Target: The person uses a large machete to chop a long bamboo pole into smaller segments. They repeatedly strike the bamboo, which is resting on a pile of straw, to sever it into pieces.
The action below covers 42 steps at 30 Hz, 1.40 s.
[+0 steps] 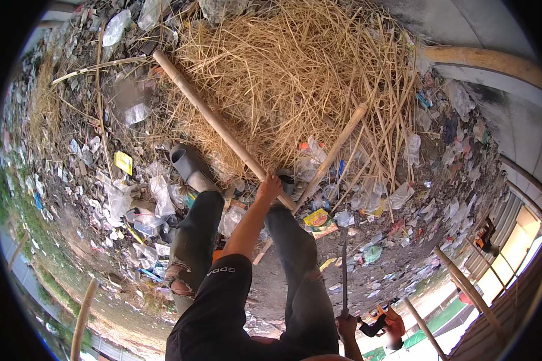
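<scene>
My left hand [269, 189] is wrapped round the near part of a bamboo pole [214, 123], in front of my right knee. The pole slants away to the far left, over the edge of a heap of dry straw [295, 72]. At the lower right my right hand [346, 325] grips a machete [344, 280], its long dark blade pointing away from me; the handle is mostly hidden in the fist. A second, shorter bamboo pole [337, 147] leans across the ground to the right, its near part passing behind the first pole and my leg.
Plastic scraps and litter cover the ground, among them a yellow packet [123, 162]. Thin sticks [388, 138] lie right of the straw. A wooden beam [488, 63] and grey wall stand at the far right. A person in orange [392, 325] is at the lower right, another [485, 237] farther off.
</scene>
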Available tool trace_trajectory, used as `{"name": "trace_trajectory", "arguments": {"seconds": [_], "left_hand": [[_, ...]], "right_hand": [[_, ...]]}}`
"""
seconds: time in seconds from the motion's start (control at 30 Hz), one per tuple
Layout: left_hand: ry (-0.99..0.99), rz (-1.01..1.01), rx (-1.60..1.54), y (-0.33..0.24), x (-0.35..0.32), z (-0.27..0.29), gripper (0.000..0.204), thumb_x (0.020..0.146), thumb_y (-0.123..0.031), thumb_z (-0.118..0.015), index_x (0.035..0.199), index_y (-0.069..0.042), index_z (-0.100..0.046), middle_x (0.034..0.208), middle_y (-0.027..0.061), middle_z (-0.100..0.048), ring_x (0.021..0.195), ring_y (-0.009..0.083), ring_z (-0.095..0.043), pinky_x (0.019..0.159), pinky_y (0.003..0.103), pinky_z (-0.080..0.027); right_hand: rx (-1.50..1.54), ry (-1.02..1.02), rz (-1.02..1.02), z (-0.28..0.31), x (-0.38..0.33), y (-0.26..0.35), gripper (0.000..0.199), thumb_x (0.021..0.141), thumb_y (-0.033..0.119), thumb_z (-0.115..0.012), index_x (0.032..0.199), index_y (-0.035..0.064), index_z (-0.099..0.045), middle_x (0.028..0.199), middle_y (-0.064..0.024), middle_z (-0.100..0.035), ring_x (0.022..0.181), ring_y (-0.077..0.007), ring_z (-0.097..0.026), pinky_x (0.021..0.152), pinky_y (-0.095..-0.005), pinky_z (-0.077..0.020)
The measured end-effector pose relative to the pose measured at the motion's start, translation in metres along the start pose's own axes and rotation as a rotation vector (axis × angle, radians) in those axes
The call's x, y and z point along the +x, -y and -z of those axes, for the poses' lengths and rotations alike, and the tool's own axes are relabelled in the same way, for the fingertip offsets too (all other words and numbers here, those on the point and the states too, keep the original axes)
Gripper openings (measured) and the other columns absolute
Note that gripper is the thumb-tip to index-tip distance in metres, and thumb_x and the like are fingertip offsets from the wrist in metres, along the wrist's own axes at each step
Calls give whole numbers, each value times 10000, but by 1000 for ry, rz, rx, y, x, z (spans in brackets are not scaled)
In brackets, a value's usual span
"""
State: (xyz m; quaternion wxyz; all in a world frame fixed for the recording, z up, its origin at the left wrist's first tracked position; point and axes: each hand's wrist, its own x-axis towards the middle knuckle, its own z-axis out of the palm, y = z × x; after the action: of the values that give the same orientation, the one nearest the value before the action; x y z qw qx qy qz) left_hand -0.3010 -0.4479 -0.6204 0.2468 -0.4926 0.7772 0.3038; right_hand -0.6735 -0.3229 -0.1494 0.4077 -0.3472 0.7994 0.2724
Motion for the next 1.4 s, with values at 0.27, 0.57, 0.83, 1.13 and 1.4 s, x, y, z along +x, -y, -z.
{"name": "trace_trajectory", "arguments": {"seconds": [0.27, 0.57, 0.83, 1.13, 1.4], "left_hand": [[-405, -148, -96, 72, -95, 159, 308, 932, -188, -557, 1236, -158, -595, 1229, 37, -585, 1227, 221, -522, 1083, 432, -402], [-1206, 167, -469, 185, -378, 498, 539, 735, -48, -784, 1220, -72, -550, 1197, 125, -657, 1116, 325, -637, 954, 445, -492], [-1586, 341, -495, 128, -565, 639, 375, 830, -94, -787, 1150, -32, -603, 999, 162, -710, 882, 357, -703, 740, 416, -554], [-1522, 336, -620, 61, -588, 639, 385, 844, -186, -793, 1133, -37, -587, 979, 178, -706, 871, 390, -690, 716, 444, -542], [-1157, 445, -752, 2, -471, 485, 388, 891, -190, -711, 1238, -83, -575, 1014, 214, -697, 911, 449, -661, 747, 500, -536]], "right_hand": [[56, -80, 223, 16, 7, 11, 351, 944, 279, -622, 697, 30, -604, 526, -46, -557, 426, -136, -553, 394, -322, -421], [278, -121, 310, 59, -43, 109, 210, 684, 156, -701, 720, -37, -629, 595, -172, -603, 559, -302, -616, 586, -446, -463], [446, -331, 835, 163, -127, 245, 201, 685, 140, -681, 735, -38, -605, 591, -112, -543, 567, -168, -490, 563, -405, -401], [594, -313, 1262, 266, -271, 339, 427, 792, 170, -744, 634, 60, -363, 554, -26, -328, 546, -123, -344, 524, -349, -336], [618, -153, 1396, 246, -338, 401, 563, 780, 352, -854, 638, 101, -371, 546, 19, -366, 511, -104, -341, 480, -332, -325]]}}
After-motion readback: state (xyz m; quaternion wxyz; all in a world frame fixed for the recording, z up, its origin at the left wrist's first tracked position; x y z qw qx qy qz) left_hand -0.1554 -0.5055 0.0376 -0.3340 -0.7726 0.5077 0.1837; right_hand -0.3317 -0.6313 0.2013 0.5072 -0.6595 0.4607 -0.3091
